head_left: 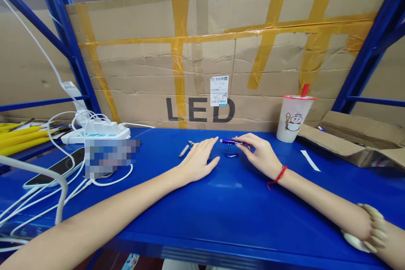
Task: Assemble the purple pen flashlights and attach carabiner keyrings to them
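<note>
A small purple pen-like tube (230,141) is pinched at its right end by my right hand (260,155), which hovers just above the blue shelf top (221,202). My left hand (200,160) lies flat on the shelf with its fingers stretched toward the tube's left tip. Under the tube lies a small blue ring-shaped clip (231,155). A short silver cylinder (184,150) rests on the shelf just left of my left hand's fingertips. My right wrist carries a red string, and a beaded bracelet sits further up that arm.
A white lidded cup with a red straw (295,119) stands at the back right, beside an open cardboard box (357,139). A power strip with white cables (95,131) and a phone (57,168) lie at the left. Taped cardboard marked LED (202,63) walls the back.
</note>
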